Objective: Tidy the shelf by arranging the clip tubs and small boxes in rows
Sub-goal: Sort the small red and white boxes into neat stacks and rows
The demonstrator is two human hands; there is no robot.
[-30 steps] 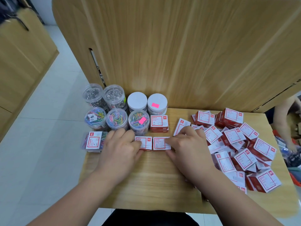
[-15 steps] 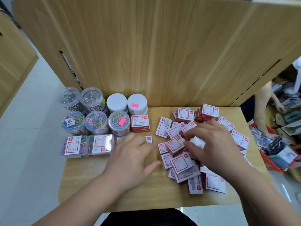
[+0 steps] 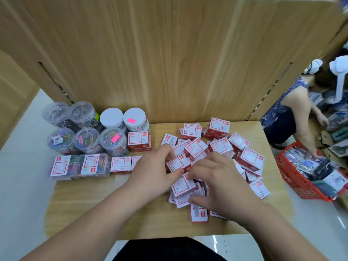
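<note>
1. Target: small red-and-white labelled cardboard box [image 3: 178,163], centre frame, label up; long axis left-right, rising slightly rightward.
2. The left hand [image 3: 152,166] grip pinches it. The right hand [image 3: 216,182] lies bent over the loose pile of identical boxes [image 3: 250,159]; its grip contents cannot be told.
3. Done: round clear plastic clip tubs [image 3: 86,129] in two rows, upper left; front box row [image 3: 120,164] started.
4. Remaining: the pile, right of centre on the wooden surface [image 3: 113,213].

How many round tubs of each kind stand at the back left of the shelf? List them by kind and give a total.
Clear tubs of dark metal clips: 2
White-lidded tubs: 2
Clear tubs of coloured clips: 3
Total: 7
</note>
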